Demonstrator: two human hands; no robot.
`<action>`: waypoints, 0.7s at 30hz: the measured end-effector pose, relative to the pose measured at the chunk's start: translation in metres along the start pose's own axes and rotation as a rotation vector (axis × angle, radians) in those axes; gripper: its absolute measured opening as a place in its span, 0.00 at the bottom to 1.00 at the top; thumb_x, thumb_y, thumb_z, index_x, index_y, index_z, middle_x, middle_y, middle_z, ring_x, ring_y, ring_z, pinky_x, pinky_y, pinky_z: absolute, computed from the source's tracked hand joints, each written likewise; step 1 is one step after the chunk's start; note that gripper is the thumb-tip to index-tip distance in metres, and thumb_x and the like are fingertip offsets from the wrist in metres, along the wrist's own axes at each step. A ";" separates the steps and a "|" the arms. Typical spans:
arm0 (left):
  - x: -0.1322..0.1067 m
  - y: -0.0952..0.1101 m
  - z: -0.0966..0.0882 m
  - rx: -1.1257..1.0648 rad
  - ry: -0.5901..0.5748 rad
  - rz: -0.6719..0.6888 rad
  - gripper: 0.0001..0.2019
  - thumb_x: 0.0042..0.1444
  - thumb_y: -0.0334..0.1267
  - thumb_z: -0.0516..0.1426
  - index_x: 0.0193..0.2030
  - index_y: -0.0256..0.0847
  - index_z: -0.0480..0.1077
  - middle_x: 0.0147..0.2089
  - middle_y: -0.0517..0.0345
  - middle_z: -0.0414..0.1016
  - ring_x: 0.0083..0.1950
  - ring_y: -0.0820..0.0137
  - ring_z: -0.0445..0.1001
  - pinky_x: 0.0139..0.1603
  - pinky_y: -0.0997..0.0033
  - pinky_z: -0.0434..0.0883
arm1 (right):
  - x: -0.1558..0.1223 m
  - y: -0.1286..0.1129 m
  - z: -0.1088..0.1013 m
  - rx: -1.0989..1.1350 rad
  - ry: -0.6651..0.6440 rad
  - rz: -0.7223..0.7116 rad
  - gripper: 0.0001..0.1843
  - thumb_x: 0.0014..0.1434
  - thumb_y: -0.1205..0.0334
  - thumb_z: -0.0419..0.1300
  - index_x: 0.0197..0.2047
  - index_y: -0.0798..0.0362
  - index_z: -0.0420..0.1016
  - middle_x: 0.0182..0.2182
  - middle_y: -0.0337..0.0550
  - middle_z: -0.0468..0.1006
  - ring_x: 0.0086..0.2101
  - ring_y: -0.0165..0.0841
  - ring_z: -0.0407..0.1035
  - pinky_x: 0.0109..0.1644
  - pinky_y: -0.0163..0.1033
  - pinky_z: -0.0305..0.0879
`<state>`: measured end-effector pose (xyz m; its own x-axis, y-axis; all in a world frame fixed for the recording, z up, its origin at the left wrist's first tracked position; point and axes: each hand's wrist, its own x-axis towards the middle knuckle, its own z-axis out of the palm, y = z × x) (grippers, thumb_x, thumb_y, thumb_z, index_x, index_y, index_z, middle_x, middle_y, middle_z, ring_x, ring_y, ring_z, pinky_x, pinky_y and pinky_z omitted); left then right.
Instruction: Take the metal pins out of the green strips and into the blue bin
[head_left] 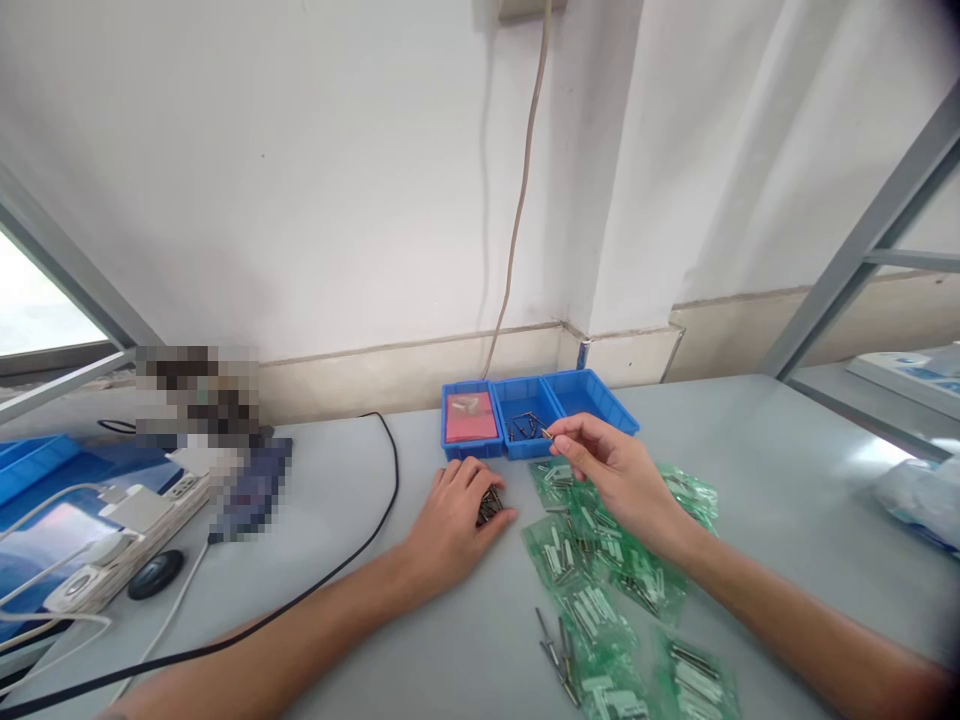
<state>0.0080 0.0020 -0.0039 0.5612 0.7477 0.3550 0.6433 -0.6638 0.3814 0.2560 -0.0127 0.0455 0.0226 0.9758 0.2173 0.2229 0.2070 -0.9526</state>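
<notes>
My left hand [457, 515] rests on the grey table, its fingers and thumb curled round a small heap of dark metal screws [489, 506]. My right hand [600, 460] pinches a single small screw [548, 434] between thumb and fingertips, just over the front edge of the middle blue bin [525, 450]. Several screws [527, 427] lie in that bin. Below and beside my right hand are several green plastic bags [592, 612] of screws and pale plugs, partly covered by the hand. Loose long screws [556, 655] lie near the table's front.
A left blue bin [471, 450] holds a red packet [469, 420] with pale pieces on it; a right blue bin [600, 400] adjoins the middle one. A black cable [360, 548] crosses the left side. Farther left are a power strip [90, 580] and a black round object [156, 574].
</notes>
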 end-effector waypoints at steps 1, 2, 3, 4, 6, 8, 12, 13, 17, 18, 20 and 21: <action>0.000 0.000 0.000 0.001 -0.006 -0.001 0.10 0.69 0.41 0.64 0.52 0.44 0.71 0.52 0.54 0.74 0.52 0.57 0.71 0.54 0.55 0.67 | 0.000 0.000 0.000 0.025 0.000 0.006 0.16 0.67 0.43 0.65 0.46 0.46 0.81 0.36 0.40 0.78 0.30 0.34 0.65 0.33 0.40 0.64; 0.000 0.001 -0.001 0.001 -0.012 -0.001 0.10 0.69 0.41 0.64 0.52 0.44 0.71 0.52 0.54 0.74 0.53 0.57 0.71 0.54 0.55 0.67 | 0.000 0.001 -0.001 0.056 -0.002 0.014 0.16 0.67 0.43 0.66 0.46 0.46 0.81 0.36 0.40 0.78 0.30 0.33 0.65 0.34 0.39 0.64; 0.001 0.001 -0.001 -0.001 -0.017 -0.002 0.10 0.69 0.41 0.64 0.52 0.44 0.71 0.53 0.54 0.74 0.53 0.57 0.71 0.54 0.55 0.67 | 0.000 0.001 -0.001 0.093 -0.006 0.024 0.16 0.66 0.43 0.66 0.47 0.46 0.81 0.36 0.40 0.78 0.30 0.32 0.64 0.35 0.39 0.64; 0.002 0.001 -0.002 -0.006 -0.023 -0.004 0.10 0.69 0.41 0.64 0.52 0.44 0.71 0.53 0.54 0.75 0.53 0.56 0.71 0.54 0.55 0.67 | 0.000 0.002 -0.001 0.132 -0.011 0.036 0.16 0.66 0.43 0.67 0.47 0.46 0.81 0.37 0.39 0.78 0.30 0.32 0.63 0.35 0.39 0.63; 0.003 0.002 -0.003 -0.026 -0.038 -0.015 0.11 0.69 0.42 0.65 0.53 0.44 0.71 0.53 0.54 0.75 0.54 0.56 0.71 0.55 0.54 0.66 | 0.000 0.004 -0.002 0.212 -0.025 0.060 0.17 0.66 0.43 0.67 0.48 0.46 0.81 0.37 0.39 0.78 0.30 0.31 0.62 0.35 0.39 0.62; 0.005 0.001 -0.005 -0.054 -0.058 -0.033 0.12 0.68 0.43 0.65 0.53 0.44 0.71 0.53 0.55 0.75 0.54 0.57 0.71 0.55 0.55 0.66 | 0.000 0.004 -0.002 0.284 -0.039 0.077 0.17 0.66 0.43 0.68 0.49 0.46 0.81 0.36 0.39 0.77 0.30 0.30 0.61 0.35 0.38 0.61; 0.007 0.001 -0.007 -0.095 -0.085 -0.056 0.13 0.67 0.44 0.66 0.53 0.45 0.72 0.53 0.56 0.76 0.53 0.58 0.71 0.54 0.56 0.65 | 0.001 0.002 -0.002 0.386 -0.049 0.107 0.18 0.64 0.44 0.70 0.48 0.47 0.81 0.36 0.38 0.75 0.29 0.29 0.59 0.35 0.37 0.58; 0.007 0.001 -0.007 -0.098 -0.086 -0.056 0.13 0.67 0.44 0.66 0.53 0.45 0.72 0.53 0.56 0.76 0.53 0.58 0.71 0.54 0.56 0.65 | 0.001 0.001 -0.002 0.403 -0.050 0.113 0.18 0.64 0.44 0.71 0.48 0.48 0.81 0.36 0.38 0.75 0.29 0.29 0.58 0.34 0.37 0.58; 0.008 0.001 -0.008 -0.112 -0.092 -0.059 0.12 0.67 0.43 0.66 0.53 0.46 0.72 0.52 0.56 0.77 0.52 0.58 0.71 0.53 0.57 0.65 | 0.000 -0.002 -0.001 0.418 -0.050 0.128 0.18 0.63 0.44 0.71 0.47 0.48 0.81 0.36 0.37 0.75 0.28 0.29 0.58 0.34 0.37 0.57; 0.008 0.001 -0.008 -0.117 -0.093 -0.060 0.12 0.67 0.43 0.66 0.53 0.46 0.72 0.52 0.56 0.77 0.52 0.58 0.70 0.53 0.57 0.65 | 0.000 -0.002 -0.001 0.412 -0.049 0.129 0.18 0.63 0.44 0.71 0.47 0.48 0.81 0.36 0.37 0.75 0.28 0.29 0.58 0.34 0.38 0.57; 0.008 0.001 -0.009 -0.125 -0.093 -0.062 0.12 0.67 0.42 0.66 0.53 0.46 0.72 0.52 0.56 0.77 0.52 0.58 0.70 0.52 0.57 0.65 | 0.000 -0.002 -0.001 0.398 -0.052 0.127 0.19 0.63 0.43 0.71 0.47 0.48 0.81 0.36 0.38 0.75 0.29 0.30 0.58 0.34 0.38 0.58; 0.009 0.001 -0.009 -0.127 -0.092 -0.062 0.12 0.67 0.42 0.66 0.53 0.46 0.72 0.52 0.57 0.77 0.51 0.58 0.70 0.52 0.57 0.65 | 0.000 -0.002 -0.001 0.391 -0.055 0.126 0.19 0.63 0.43 0.71 0.48 0.48 0.81 0.36 0.38 0.75 0.29 0.30 0.58 0.34 0.38 0.58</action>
<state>0.0091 0.0075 0.0072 0.5715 0.7815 0.2505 0.6101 -0.6087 0.5072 0.2568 -0.0133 0.0477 -0.0280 0.9954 0.0919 -0.1660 0.0861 -0.9824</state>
